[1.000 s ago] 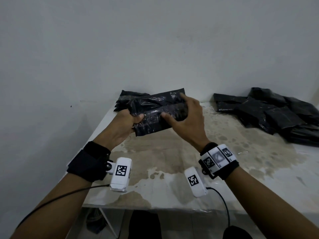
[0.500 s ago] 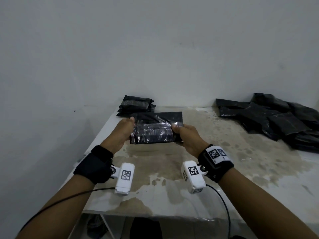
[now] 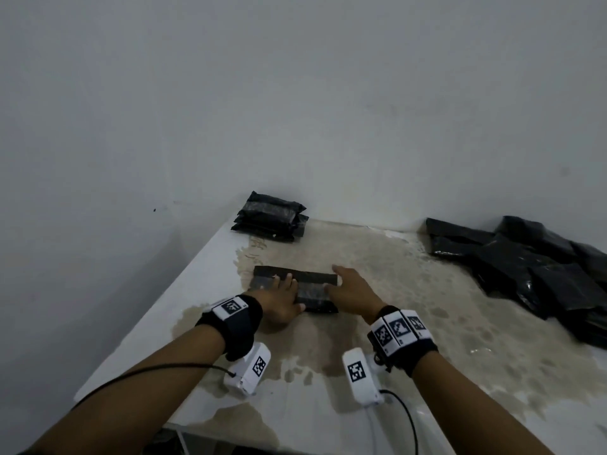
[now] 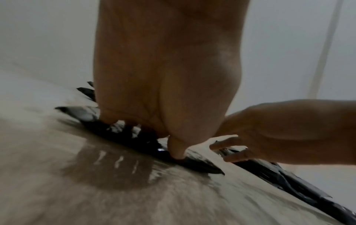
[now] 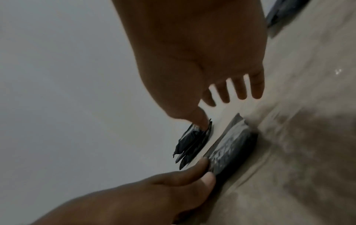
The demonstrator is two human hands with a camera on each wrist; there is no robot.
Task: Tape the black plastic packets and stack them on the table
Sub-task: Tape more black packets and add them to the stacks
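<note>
- Our left hand (image 3: 282, 298) lies flat on the black packet (image 3: 315, 292), hiding its left part.
- Right hand (image 3: 353, 290): fingers spread, touching its right end.
- Packet sits mid desk (image 3: 328, 405); taped stack (image 3: 271, 221) far left, loose pile (image 3: 538, 267) far right, cut off.

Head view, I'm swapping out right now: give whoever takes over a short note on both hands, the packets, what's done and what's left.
Left hand: flat, fingers straight, pressing the black packet onto the table.
Right hand: open, fingers spread, resting at the packet's right end.
Neat stack of packets in the far left corner by the wall; loose pile far right.
Done: several packets stacked; this one lies flat near the middle of the table.
Left: whether it is taped cannot be told; stack it, then work through the loose pile.
</note>
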